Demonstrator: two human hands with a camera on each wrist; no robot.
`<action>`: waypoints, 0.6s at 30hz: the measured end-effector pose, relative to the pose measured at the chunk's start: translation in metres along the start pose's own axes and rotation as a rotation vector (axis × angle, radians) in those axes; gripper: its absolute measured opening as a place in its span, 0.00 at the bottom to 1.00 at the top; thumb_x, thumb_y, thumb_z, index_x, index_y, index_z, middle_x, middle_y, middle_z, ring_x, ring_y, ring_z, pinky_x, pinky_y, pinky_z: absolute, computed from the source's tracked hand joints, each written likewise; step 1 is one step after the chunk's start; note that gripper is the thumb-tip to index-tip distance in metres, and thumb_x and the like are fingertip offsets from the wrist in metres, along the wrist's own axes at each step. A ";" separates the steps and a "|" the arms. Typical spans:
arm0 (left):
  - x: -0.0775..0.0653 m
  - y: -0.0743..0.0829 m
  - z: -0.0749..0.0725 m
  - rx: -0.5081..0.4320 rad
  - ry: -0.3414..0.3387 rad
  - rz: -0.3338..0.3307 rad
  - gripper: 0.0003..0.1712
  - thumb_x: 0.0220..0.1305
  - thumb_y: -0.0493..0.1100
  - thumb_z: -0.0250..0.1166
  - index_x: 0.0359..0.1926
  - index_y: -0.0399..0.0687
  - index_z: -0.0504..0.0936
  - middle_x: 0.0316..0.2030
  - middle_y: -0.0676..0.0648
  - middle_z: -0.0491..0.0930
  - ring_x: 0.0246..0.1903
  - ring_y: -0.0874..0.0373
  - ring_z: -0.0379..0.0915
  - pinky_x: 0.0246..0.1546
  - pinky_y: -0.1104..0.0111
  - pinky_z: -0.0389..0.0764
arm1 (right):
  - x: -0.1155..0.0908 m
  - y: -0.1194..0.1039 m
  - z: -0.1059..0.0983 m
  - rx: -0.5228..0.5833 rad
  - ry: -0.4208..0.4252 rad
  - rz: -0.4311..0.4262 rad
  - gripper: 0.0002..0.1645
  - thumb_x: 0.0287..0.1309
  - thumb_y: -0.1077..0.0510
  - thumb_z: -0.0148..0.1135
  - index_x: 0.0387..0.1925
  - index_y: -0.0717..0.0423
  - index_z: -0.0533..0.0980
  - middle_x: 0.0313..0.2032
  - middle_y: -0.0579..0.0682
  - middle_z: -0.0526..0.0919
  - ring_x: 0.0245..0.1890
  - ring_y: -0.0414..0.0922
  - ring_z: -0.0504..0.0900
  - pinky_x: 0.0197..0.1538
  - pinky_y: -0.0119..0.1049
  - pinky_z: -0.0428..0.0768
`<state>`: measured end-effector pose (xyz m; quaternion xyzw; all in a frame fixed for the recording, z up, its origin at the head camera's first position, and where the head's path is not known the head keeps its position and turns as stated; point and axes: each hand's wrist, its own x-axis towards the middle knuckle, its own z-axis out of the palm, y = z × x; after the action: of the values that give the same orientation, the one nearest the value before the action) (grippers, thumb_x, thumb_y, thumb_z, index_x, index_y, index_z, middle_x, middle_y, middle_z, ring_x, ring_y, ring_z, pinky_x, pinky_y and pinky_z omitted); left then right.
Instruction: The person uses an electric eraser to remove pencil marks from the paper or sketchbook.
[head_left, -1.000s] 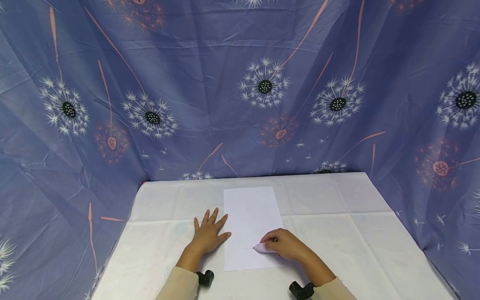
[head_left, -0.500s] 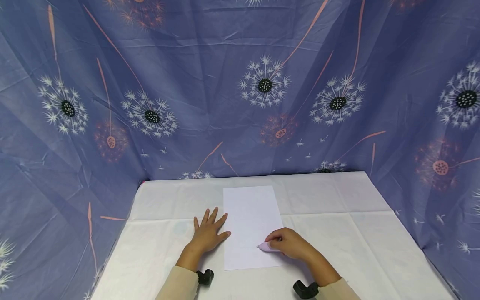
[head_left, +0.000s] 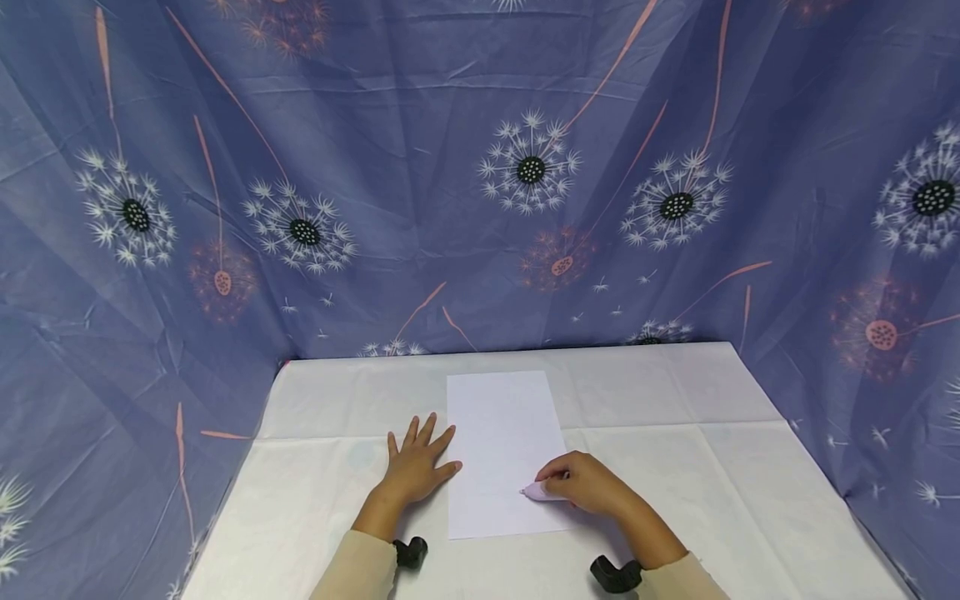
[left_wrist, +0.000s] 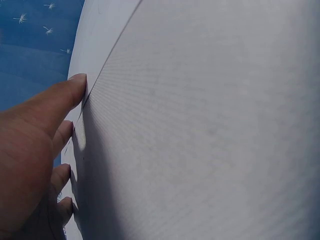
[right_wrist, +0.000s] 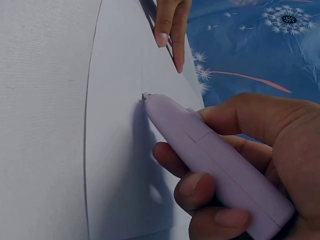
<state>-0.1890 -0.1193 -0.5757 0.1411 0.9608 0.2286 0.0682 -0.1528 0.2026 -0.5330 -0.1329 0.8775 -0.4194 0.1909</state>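
A white paper sheet (head_left: 501,433) lies on the white-covered table. My left hand (head_left: 415,475) lies flat with spread fingers at the sheet's left edge; in the left wrist view its thumb (left_wrist: 65,97) reaches that edge. In my right hand (head_left: 596,490) is a thick lilac pen-shaped tool (right_wrist: 215,160), gripped between thumb and curled fingers. The thumb rests on a small raised part near its front. Its small tip (right_wrist: 146,96) points left, right at the lower part of the sheet, and casts a shadow there. The palm hides the tool's rear end.
White cloth (head_left: 690,475) covers the table around the sheet. Behind and at both sides hangs a blue curtain (head_left: 420,192) with dandelion prints. Black wrist mounts (head_left: 617,575) sit at both cuffs.
My right hand has slid to the right across the lower sheet with the lilac tool, its tip staying close to the paper. The left hand stays in place.
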 end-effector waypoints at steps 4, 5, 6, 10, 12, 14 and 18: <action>0.000 0.000 -0.001 0.001 -0.003 -0.002 0.39 0.68 0.65 0.61 0.75 0.60 0.67 0.80 0.41 0.50 0.80 0.35 0.38 0.70 0.26 0.34 | 0.000 0.000 -0.003 -0.016 -0.003 0.012 0.10 0.61 0.58 0.63 0.41 0.52 0.87 0.23 0.44 0.78 0.14 0.37 0.70 0.19 0.29 0.68; 0.001 0.000 -0.001 0.002 -0.003 -0.003 0.39 0.68 0.65 0.61 0.75 0.60 0.67 0.80 0.41 0.50 0.80 0.35 0.38 0.70 0.26 0.34 | 0.000 0.001 -0.004 -0.017 -0.003 0.013 0.10 0.61 0.58 0.63 0.41 0.52 0.88 0.24 0.44 0.78 0.15 0.37 0.70 0.19 0.30 0.68; 0.001 0.000 -0.001 0.005 -0.003 -0.004 0.39 0.68 0.65 0.61 0.75 0.60 0.67 0.80 0.41 0.50 0.80 0.35 0.38 0.70 0.26 0.34 | -0.001 0.001 -0.004 -0.021 -0.002 0.013 0.10 0.61 0.58 0.64 0.41 0.52 0.88 0.24 0.44 0.78 0.15 0.37 0.70 0.19 0.30 0.68; 0.001 0.001 -0.001 0.011 -0.004 -0.006 0.39 0.68 0.66 0.61 0.75 0.60 0.67 0.80 0.42 0.50 0.80 0.35 0.38 0.70 0.26 0.34 | -0.002 0.002 -0.006 -0.029 0.004 0.015 0.09 0.60 0.58 0.65 0.40 0.51 0.88 0.24 0.45 0.79 0.15 0.38 0.71 0.19 0.30 0.69; 0.001 0.001 -0.001 0.012 -0.008 -0.007 0.39 0.68 0.66 0.61 0.75 0.60 0.67 0.80 0.42 0.50 0.80 0.35 0.37 0.70 0.26 0.34 | -0.002 0.002 -0.007 -0.031 0.008 0.017 0.09 0.60 0.58 0.65 0.40 0.51 0.88 0.24 0.45 0.79 0.15 0.38 0.71 0.19 0.30 0.68; 0.001 0.001 -0.001 0.012 -0.010 -0.007 0.39 0.68 0.65 0.61 0.75 0.60 0.67 0.80 0.41 0.50 0.80 0.35 0.37 0.70 0.25 0.34 | -0.002 0.002 -0.007 -0.024 0.009 0.019 0.09 0.60 0.57 0.66 0.40 0.51 0.88 0.24 0.45 0.78 0.15 0.39 0.71 0.19 0.31 0.68; 0.001 0.001 -0.002 0.012 -0.012 -0.007 0.39 0.68 0.65 0.61 0.75 0.60 0.67 0.80 0.41 0.50 0.80 0.35 0.37 0.70 0.26 0.34 | -0.002 0.002 -0.007 -0.012 0.009 0.019 0.09 0.60 0.57 0.66 0.40 0.52 0.88 0.23 0.46 0.78 0.15 0.39 0.71 0.19 0.31 0.68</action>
<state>-0.1901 -0.1189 -0.5737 0.1394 0.9622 0.2219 0.0740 -0.1540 0.2098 -0.5300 -0.1240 0.8820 -0.4130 0.1901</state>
